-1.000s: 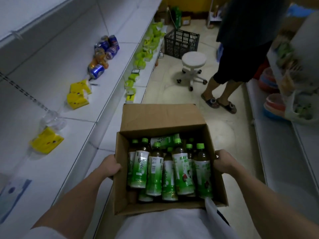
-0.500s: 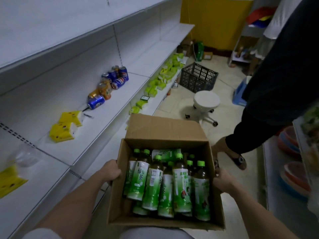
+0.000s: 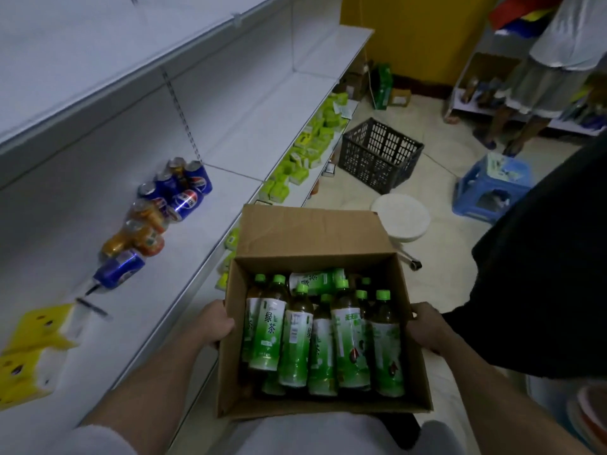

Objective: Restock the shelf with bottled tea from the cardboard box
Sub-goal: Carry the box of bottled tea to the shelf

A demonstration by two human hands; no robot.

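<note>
Now we carry the cardboard box (image 3: 323, 405) further along the aisle than a second ago: the soda cans (image 3: 157, 218) on the shelf (image 3: 203, 257) have drawn up level with the box's far flap, where before they sat well ahead, and the yellow packs (image 3: 29, 349) have slid back to our left. Our view has also lifted, so the black crate (image 3: 381, 156) and the white stool (image 3: 402, 218) loom closer. Our left hand (image 3: 213, 323) clasps the box's left wall, fingers curled around its edge, and our right hand (image 3: 427, 326) grips the right wall likewise; both are closed on the box.

The bottled tea (image 3: 323, 336) is all in the box, green caps up, most bottles leaning toward us and one lying across the back. None has reached the shelf yet. We judge we are only moving into position, so stocking proper has not begun. A bystander in dark clothes (image 3: 542, 274) stands close on our right, narrowing the aisle.
</note>
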